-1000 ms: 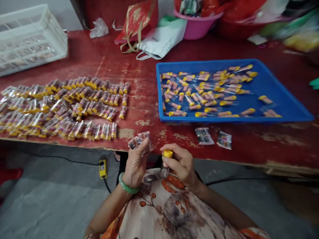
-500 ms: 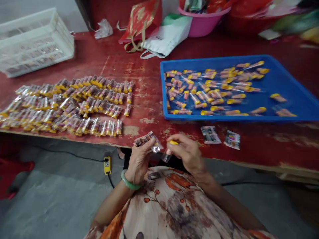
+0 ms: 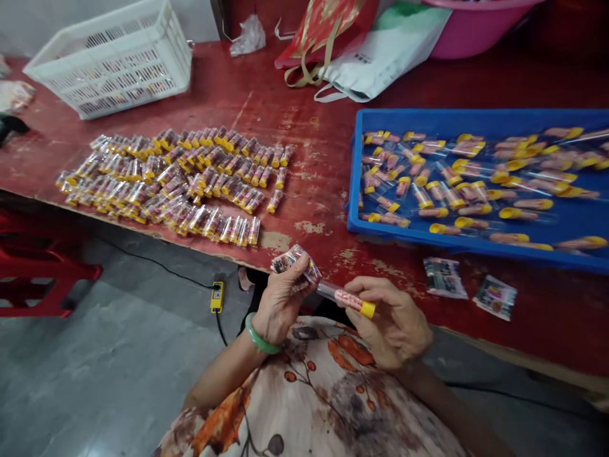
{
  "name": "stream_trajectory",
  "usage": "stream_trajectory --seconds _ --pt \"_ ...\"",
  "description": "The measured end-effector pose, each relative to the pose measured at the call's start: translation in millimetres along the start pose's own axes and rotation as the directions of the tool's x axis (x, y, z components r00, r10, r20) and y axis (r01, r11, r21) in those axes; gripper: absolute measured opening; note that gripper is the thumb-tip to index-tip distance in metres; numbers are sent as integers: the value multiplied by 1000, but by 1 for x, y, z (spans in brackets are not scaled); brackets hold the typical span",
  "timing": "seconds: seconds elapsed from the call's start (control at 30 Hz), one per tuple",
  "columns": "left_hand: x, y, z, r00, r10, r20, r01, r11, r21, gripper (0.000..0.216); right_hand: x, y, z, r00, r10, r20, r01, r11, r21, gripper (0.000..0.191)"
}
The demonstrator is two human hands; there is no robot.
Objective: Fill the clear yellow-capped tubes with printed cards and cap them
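My left hand [image 3: 280,298], with a green bangle on its wrist, pinches a small stack of printed plastic wrappers [image 3: 297,261]. Between the thumb and fingers of my right hand [image 3: 394,317] is a clear tube [image 3: 347,299] with a yellow cap and pink contents. Its clear end points left and meets the edge of the wrappers; whether it sits inside one I cannot tell. Both hands are in front of the table edge, above my lap. To the right, two printed packets [image 3: 445,277] lie apart on the red table [image 3: 328,178].
A blue tray [image 3: 354,184] at the right holds many yellow-capped tubes. Rows of wrapped tubes [image 3: 190,178] cover the table's left part. Behind them stand a white crate [image 3: 128,70], bags [image 3: 380,57] and a pink basin [image 3: 476,28]. A yellow socket [image 3: 217,297] lies on the floor.
The view has turned left, so the table things appear further right. My right hand has turned the tube from upright-slanting to nearly level and brought its clear end to the wrappers.
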State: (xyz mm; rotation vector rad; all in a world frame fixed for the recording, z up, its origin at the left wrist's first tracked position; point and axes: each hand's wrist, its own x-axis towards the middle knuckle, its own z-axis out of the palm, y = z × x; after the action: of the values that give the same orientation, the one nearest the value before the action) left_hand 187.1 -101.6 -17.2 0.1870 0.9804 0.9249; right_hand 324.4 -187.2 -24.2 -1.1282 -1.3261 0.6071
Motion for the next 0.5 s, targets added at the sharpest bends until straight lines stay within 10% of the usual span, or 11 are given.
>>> stream_trajectory --seconds 0.5 --pt "-1 -1 -2 999 -16 -37 15 999 -38 33 -1 4 2 943 -319 94 332 874 -356 40"
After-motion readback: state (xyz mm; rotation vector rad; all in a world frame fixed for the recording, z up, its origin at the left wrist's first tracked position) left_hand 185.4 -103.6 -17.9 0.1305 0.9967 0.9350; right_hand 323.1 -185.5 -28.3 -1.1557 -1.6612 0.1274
